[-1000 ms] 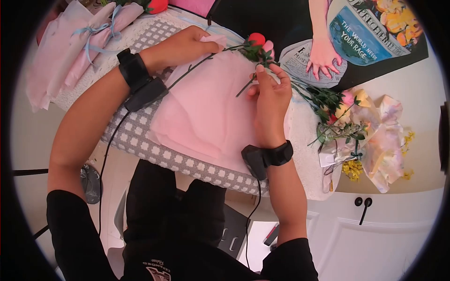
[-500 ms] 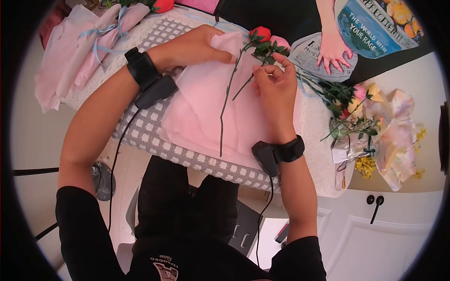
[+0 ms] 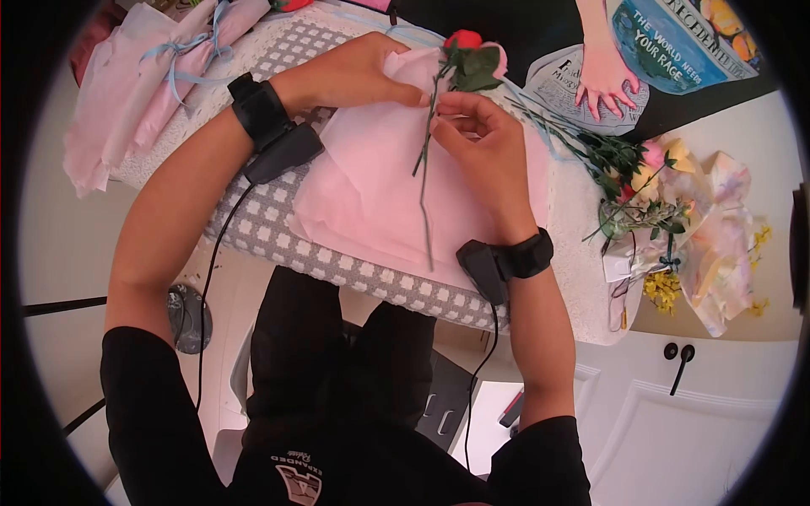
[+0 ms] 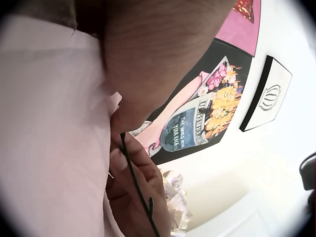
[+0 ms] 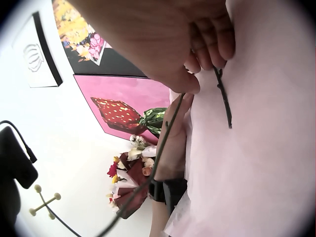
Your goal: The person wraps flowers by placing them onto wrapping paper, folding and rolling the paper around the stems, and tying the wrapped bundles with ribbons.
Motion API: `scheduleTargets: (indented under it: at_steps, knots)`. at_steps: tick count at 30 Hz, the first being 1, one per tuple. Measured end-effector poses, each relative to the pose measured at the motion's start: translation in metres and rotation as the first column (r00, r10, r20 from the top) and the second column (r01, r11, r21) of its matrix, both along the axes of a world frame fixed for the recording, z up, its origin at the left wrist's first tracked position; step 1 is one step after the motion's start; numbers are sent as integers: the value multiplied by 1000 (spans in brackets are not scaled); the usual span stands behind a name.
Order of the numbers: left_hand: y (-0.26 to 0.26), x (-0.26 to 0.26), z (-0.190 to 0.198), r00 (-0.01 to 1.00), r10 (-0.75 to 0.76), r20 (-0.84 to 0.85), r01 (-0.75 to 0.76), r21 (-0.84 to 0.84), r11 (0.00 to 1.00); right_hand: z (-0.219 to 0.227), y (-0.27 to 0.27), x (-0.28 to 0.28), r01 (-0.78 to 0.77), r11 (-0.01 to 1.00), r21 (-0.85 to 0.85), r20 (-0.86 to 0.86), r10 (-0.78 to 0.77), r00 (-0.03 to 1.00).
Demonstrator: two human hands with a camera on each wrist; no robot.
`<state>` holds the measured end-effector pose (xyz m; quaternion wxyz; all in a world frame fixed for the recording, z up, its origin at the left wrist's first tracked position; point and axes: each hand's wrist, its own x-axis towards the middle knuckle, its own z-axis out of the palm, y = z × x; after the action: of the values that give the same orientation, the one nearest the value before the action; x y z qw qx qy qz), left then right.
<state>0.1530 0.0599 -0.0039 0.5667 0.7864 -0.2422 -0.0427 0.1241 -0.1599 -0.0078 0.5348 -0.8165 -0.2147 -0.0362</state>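
Pink wrapping paper (image 3: 363,177) lies on the near part of the table. At its upper edge my left hand (image 3: 359,78) grips it, thumb in front, the thumb tip against a stem. My right hand (image 3: 489,143) pinches green stems between thumb and fingertips, just right of the left thumb. Above the hands are a red rose (image 3: 462,40) and a pink rose (image 3: 502,62), partly behind leaves (image 3: 478,69). A long stem (image 3: 427,221) hangs down over the paper. In the right wrist view a shorter stem (image 5: 225,101) comes out beneath the fingers.
A wrapped pink bundle with blue ribbon (image 3: 175,57) lies at the upper left. More flowers (image 3: 616,156) and crumpled floral wrapping (image 3: 717,244) are at the right. A dark printed poster (image 3: 531,29) stands behind the table.
My right hand has moved left, close to the left thumb. The long stem has swung from slanting left to hanging nearly straight down, and the two roses are closer together.
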Motion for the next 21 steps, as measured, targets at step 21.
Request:
scheduleTargets:
  at_steps: [21]
  knots:
    - [6,4,15,949,-117,-293,36,-268,963,2,-1,-4,76,990,-116,34,-72,997]
